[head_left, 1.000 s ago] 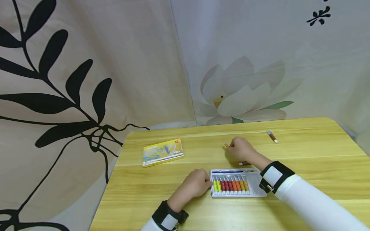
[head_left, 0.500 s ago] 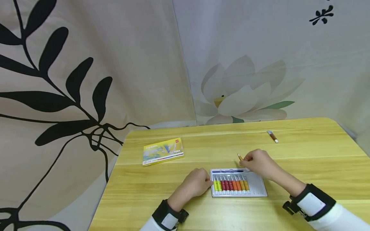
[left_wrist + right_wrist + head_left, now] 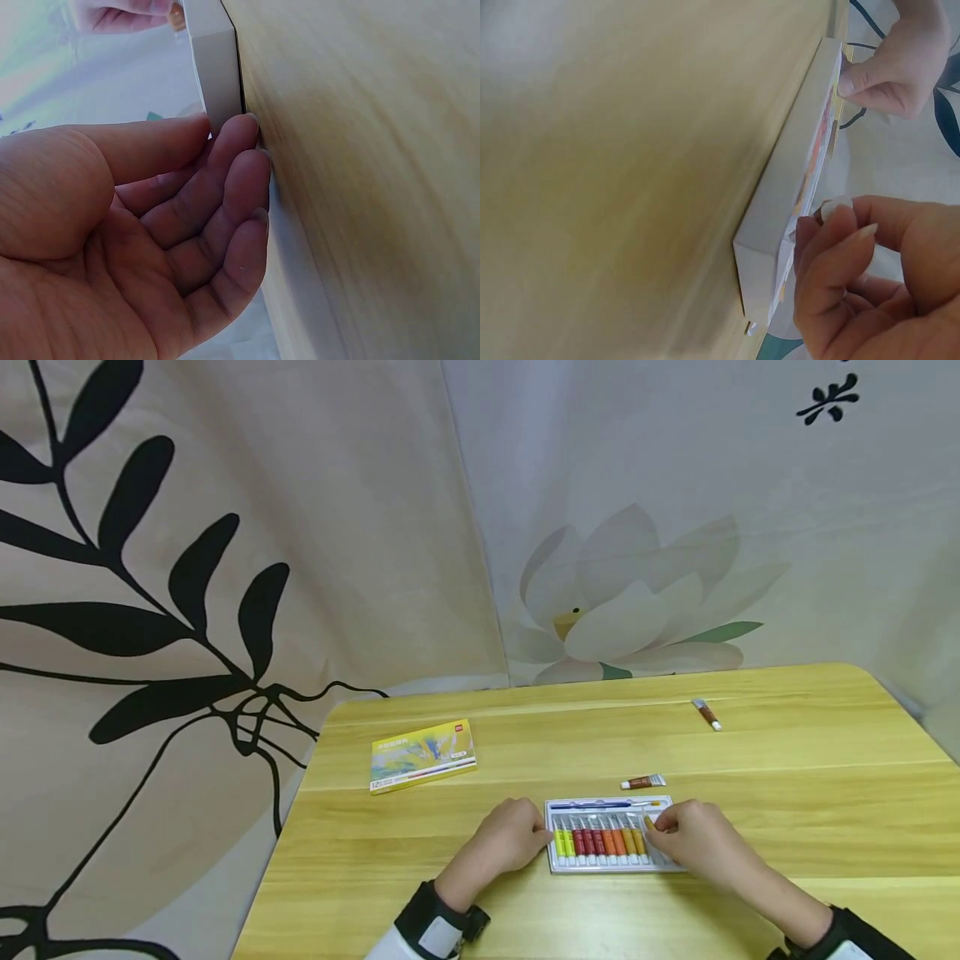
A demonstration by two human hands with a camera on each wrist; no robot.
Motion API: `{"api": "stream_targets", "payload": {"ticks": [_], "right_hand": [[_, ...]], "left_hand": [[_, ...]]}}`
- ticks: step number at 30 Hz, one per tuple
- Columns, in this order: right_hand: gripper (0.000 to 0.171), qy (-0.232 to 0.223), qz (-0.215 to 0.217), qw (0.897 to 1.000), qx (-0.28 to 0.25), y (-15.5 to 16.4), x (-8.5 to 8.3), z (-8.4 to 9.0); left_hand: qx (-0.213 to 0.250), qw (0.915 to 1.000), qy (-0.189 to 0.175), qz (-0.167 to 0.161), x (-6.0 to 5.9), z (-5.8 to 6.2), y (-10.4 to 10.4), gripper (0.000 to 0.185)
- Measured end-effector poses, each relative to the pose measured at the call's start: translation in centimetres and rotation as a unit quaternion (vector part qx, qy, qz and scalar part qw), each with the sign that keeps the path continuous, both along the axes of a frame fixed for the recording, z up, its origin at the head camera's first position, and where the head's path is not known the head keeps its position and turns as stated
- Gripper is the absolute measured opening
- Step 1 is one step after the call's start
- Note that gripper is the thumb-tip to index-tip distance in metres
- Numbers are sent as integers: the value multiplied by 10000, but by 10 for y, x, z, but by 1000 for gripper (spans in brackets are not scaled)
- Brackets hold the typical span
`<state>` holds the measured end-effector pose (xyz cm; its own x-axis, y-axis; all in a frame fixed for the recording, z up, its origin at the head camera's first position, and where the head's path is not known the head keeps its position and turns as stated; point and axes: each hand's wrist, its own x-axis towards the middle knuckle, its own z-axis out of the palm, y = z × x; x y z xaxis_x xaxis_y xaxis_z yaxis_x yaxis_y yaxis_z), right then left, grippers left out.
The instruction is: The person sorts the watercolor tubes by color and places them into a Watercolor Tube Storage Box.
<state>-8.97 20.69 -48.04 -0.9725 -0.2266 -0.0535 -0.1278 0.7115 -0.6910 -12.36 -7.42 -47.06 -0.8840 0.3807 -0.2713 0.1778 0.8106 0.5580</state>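
Note:
A white tray point(image 3: 551, 860) holds a row of paint tubes point(image 3: 600, 842), running from yellow through red and orange to ochre. A blue-handled paintbrush point(image 3: 596, 806) lies along its far side. My left hand point(image 3: 510, 835) pinches the tray's left edge; in the left wrist view the thumb and a fingertip meet the white tray wall point(image 3: 216, 71). With thumb and fingers, my right hand point(image 3: 701, 843) holds an ochre paint tube point(image 3: 649, 823) over the tray's right part, beside the row. Its white cap point(image 3: 837, 207) shows in the right wrist view; fingers hide most of the tube.
One brown paint tube point(image 3: 642, 782) lies just behind the tray. Farther back on the right is another brown tube point(image 3: 707, 715). A flat yellow paint box point(image 3: 423, 756) rests at the left of the wooden table point(image 3: 360, 893). Patterned curtain hangs behind.
My right hand has carried the ochre tube from behind the tray toward me and over its right part, uncovering the near brown tube. My left hand has stayed at the tray's edge.

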Motion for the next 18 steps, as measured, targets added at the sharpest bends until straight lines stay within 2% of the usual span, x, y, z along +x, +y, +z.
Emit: {"api": "stream_targets", "payload": {"ticks": [10,18], "right_hand": [[7,-97,-272,9996,52,-8,4,-7],[21,-361,-383,9986,22,-5,3,-7]], "left_hand": [[52,10000,-60,39,1,0,0,37],[82,10000,-37,13,0,0,0,40]]}}
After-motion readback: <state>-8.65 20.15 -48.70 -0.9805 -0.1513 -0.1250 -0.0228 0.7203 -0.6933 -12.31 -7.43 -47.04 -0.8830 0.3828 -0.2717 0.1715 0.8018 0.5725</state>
